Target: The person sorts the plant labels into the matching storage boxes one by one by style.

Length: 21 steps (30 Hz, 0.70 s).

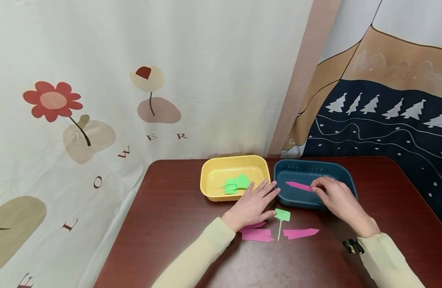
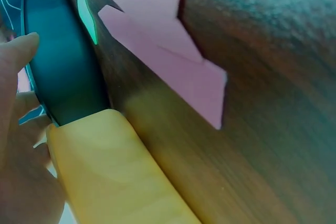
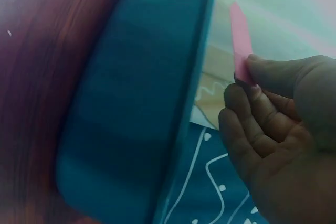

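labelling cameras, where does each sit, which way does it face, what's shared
Head: on the person's head, facing forward and down at the table, yellow tray and blue tray; left grip, right grip and sleeves show.
Left wrist: on that wrist, facing the trays and loose pink pieces; part of the left grip shows.
Right wrist: on that wrist, facing the blue tray and printed fabric; the right grip shows, pinching a pink strip.
Both wrist views share the blue tray.
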Each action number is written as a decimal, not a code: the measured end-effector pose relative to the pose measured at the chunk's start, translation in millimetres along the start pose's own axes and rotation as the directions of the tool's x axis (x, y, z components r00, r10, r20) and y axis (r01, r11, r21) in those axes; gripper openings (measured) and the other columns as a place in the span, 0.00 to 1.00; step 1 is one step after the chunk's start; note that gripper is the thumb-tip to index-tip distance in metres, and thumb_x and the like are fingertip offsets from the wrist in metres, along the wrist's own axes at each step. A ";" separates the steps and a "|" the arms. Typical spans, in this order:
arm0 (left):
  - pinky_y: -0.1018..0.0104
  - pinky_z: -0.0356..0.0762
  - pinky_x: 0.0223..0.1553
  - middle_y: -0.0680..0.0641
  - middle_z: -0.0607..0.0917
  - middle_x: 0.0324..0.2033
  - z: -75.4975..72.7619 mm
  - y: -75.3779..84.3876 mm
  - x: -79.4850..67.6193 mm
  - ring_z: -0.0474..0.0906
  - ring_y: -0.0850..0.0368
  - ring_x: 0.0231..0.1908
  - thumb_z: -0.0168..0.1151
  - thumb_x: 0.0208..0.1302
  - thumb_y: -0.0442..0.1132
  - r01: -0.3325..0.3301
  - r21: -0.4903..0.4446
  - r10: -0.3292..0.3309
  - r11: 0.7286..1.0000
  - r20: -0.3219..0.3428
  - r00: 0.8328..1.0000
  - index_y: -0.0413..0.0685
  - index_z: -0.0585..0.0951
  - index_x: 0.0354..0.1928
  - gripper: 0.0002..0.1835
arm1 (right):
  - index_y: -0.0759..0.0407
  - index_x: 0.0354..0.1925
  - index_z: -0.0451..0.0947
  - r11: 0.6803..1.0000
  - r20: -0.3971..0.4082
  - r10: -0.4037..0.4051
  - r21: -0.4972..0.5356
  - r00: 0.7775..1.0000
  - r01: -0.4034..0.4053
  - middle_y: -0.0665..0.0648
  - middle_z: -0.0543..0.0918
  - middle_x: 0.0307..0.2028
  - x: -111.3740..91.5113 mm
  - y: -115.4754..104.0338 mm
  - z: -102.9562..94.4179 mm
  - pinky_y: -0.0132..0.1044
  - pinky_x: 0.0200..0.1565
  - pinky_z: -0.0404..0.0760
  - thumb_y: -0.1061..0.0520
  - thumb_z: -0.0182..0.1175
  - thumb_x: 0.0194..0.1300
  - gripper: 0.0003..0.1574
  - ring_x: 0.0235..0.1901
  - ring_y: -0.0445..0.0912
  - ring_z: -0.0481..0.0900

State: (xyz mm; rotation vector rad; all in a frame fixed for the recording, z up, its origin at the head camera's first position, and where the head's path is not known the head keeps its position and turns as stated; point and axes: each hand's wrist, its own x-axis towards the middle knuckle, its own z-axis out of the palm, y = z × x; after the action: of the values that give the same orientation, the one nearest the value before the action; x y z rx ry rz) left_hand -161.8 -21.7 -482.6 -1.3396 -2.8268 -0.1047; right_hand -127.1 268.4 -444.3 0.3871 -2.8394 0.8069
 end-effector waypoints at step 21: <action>0.40 0.49 0.76 0.52 0.54 0.82 5.9 0.2 1.6 0.47 0.51 0.80 0.55 0.74 0.64 0.011 -0.005 -0.011 1.000 -0.013 1.000 0.57 0.61 0.81 0.40 | 0.60 0.37 0.83 0.997 0.320 0.077 -0.022 0.944 -0.074 0.51 0.77 0.28 42.1 18.5 18.0 0.41 0.35 0.73 0.63 0.63 0.72 0.04 0.31 0.46 0.73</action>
State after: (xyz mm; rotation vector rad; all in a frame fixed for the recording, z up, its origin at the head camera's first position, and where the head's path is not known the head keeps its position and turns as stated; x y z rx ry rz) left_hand -162.6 -19.9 -488.4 -1.3196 -2.8255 -0.1199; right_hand -174.2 265.4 -459.0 0.4475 -3.1765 0.8102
